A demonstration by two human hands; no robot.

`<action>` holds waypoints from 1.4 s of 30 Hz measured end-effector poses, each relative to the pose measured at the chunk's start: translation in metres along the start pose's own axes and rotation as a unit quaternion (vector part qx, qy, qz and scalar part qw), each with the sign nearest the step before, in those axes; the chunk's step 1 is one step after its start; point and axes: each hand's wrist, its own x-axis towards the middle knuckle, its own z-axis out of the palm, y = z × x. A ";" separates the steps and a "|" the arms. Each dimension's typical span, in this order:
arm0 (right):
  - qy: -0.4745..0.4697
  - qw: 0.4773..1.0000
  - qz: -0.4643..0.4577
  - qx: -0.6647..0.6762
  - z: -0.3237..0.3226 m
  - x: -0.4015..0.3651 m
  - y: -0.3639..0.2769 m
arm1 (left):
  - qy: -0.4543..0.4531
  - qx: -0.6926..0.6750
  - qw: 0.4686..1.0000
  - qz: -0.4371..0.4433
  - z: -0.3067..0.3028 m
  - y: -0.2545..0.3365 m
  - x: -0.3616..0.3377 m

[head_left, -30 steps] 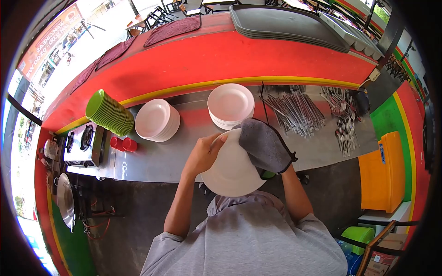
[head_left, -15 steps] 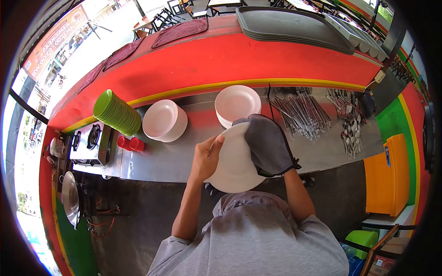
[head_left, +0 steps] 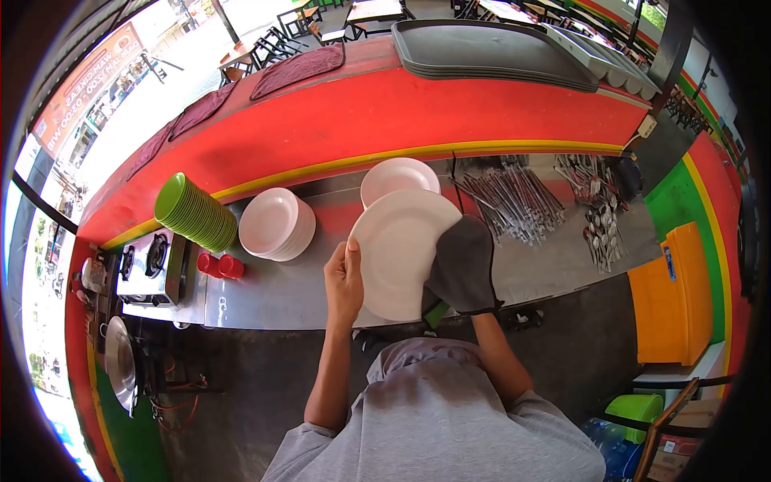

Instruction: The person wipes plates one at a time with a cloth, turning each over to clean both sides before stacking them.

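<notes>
My left hand (head_left: 345,283) grips the left rim of a white plate (head_left: 397,253), thumb on the near face and the other fingers behind. The plate is held tilted above the counter, its face toward me. A dark grey cloth mitt (head_left: 463,267) covers my right hand and hides its fingers; it lies over the plate's right edge. Behind the held plate, a stack of white plates (head_left: 399,178) is partly hidden. Another stack of white plates (head_left: 277,223) stands to the left, beside two red cups (head_left: 221,266) and a leaning stack of green dishes (head_left: 193,212).
A steel counter (head_left: 265,301) runs across, with a gas stove (head_left: 150,269) at left. Piled forks (head_left: 514,201) and spoons (head_left: 604,233) lie at right. Dark trays (head_left: 498,52) rest on the red ledge (head_left: 361,112). A yellow bin (head_left: 675,297) stands at right, a wok (head_left: 120,365) at left.
The held plate has turned to face me more fully, and both hands have shifted slightly left. The mitt has moved down along the plate's right edge. The whole view has shifted a little.
</notes>
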 end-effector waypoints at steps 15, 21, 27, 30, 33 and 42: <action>-0.158 0.954 -0.164 -0.197 -0.021 0.030 -0.104 | -0.251 0.196 0.943 0.101 0.007 0.020 0.002; -0.149 0.967 -0.135 -0.159 -0.015 0.037 -0.094 | -0.243 0.185 0.944 0.126 0.006 0.013 0.001; -0.135 0.981 -0.091 -0.105 -0.023 0.045 -0.073 | -0.116 0.104 0.987 0.039 -0.005 0.027 0.001; -0.112 0.988 -0.066 -0.082 -0.020 0.043 -0.057 | -0.015 0.052 0.998 0.014 -0.006 0.010 0.004; -0.081 0.994 -0.043 -0.063 -0.007 0.031 -0.039 | 0.051 0.009 0.998 -0.020 -0.002 0.000 0.002; -0.052 0.997 -0.022 -0.046 0.011 0.013 -0.027 | 0.036 -0.035 0.998 -0.030 -0.006 -0.032 0.002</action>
